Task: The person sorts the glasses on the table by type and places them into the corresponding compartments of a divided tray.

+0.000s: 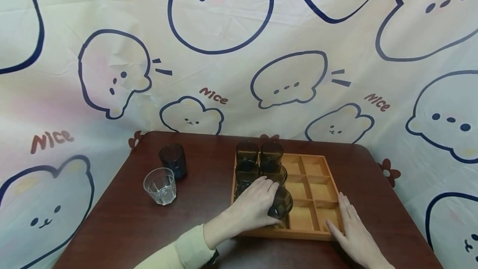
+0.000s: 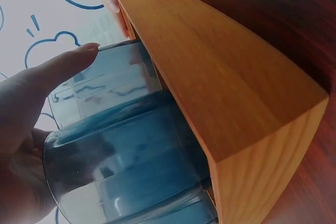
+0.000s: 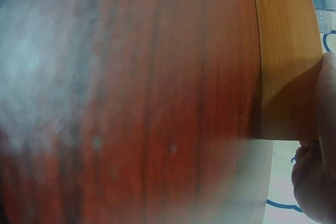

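My left hand (image 1: 254, 204) grips a dark tinted drinking glass (image 1: 282, 202) at the front of the second column of a wooden divided box (image 1: 289, 234). The glass tilts slightly. In the left wrist view the thumb lies along a smoky blue glass (image 2: 113, 77), and a second tinted glass (image 2: 131, 156) is nearer the camera. Straight fingers of my right hand (image 1: 352, 233) lie against the box's right side, its thumb by the front right corner. Several more dark glasses (image 1: 247, 171) stand in the two left columns; the left hand partly hides the front left one.
On the left of the brown table (image 1: 123, 219) stand a clear glass (image 1: 161, 188) and, just behind it, a dark glass (image 1: 174, 161). Wooden dividers (image 1: 311, 200) form the box's right-hand compartments. A cartoon-printed cloth (image 1: 224, 74) hangs behind the table.
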`<state>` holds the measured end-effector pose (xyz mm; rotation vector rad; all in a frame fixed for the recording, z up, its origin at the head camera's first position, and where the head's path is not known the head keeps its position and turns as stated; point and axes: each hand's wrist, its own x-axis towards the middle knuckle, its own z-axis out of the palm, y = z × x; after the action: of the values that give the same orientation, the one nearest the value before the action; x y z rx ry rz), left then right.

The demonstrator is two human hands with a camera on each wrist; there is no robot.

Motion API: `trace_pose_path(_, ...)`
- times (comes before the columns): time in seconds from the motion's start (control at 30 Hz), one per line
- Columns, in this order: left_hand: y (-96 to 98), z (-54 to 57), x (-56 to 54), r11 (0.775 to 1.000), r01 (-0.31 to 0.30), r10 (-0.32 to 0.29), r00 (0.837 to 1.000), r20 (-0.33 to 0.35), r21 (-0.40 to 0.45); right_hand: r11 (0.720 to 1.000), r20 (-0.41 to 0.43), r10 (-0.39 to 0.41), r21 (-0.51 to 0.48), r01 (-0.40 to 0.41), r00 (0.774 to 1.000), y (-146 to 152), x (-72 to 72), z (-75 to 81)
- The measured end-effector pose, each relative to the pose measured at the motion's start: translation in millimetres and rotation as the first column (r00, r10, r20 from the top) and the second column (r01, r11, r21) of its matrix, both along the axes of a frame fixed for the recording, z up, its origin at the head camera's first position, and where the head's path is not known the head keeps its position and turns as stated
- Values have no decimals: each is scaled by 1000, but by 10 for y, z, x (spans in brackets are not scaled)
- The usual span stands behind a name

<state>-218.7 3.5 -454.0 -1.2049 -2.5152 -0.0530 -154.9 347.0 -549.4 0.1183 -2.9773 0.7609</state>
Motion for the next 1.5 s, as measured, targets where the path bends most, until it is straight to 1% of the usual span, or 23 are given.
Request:
trace_pose_path(0.23,-9,-10,22,1000,-27,27,1000,-9,3,1000,-6,2,-5,-2,1000,4,-3,13)
trace_pose_path(0.4,-23,-23,66,999,-44,43,999,-31,-19,1000,16,-5,11,5,1000,3,-8,28)
trace_pose_path(0.43,-29,-19,77,999,-49,48,999,-21,-19,1000,20,-6,14,6,1000,3,-8,31)
trace_pose_path(0.5,-51,7,99,998,-59,59,998,18,-10,1000,24,-7,16,7,1000,4,-10,38)
trace_pose_path(0.6,-114,71,131,997,-73,69,991,110,31,1000,21,-6,14,5,1000,2,-12,46)
trace_pose_path(0.7,-244,151,150,991,-82,59,979,196,110,1000,23,-3,16,3,1000,1,-18,40)
trace_pose_path(0.77,-373,200,142,978,-89,40,969,245,190,1000,27,0,13,0,1000,1,-22,28)
trace_pose_path(0.8,-447,223,132,968,-100,37,964,262,230,1000,30,0,9,0,1000,2,-21,23)
trace_pose_path(0.87,-607,277,102,941,-138,42,954,295,310,1000,29,4,1,-4,1000,8,-24,9)
trace_pose_path(0.93,-777,324,56,905,-192,66,945,320,380,1000,25,5,-3,-5,1000,15,-24,-4)
trace_pose_path(1.03,-1040,380,-33,843,-290,135,929,343,453,1000,26,3,-7,-3,1000,19,-17,-14)
trace_pose_path(1.13,-1308,400,-136,778,-386,210,904,374,495,1000,32,0,-10,0,999,14,-8,-15)
trace_pose_path(1.2,-1486,385,-203,739,-440,256,884,391,510,1000,35,-1,-11,2,999,11,-7,-13)
trace_pose_path(1.3,-1750,310,-302,688,-511,324,852,412,516,1000,37,-2,0,2,999,10,-11,-19)
trace_pose_path(1.43,-2099,184,-419,632,-571,375,817,438,524,1000,34,-2,12,1,999,7,-10,-20)
trace_pose_path(1.5,-2261,136,-466,610,-599,389,797,462,518,1000,31,-3,16,3,1000,6,-7,-17)
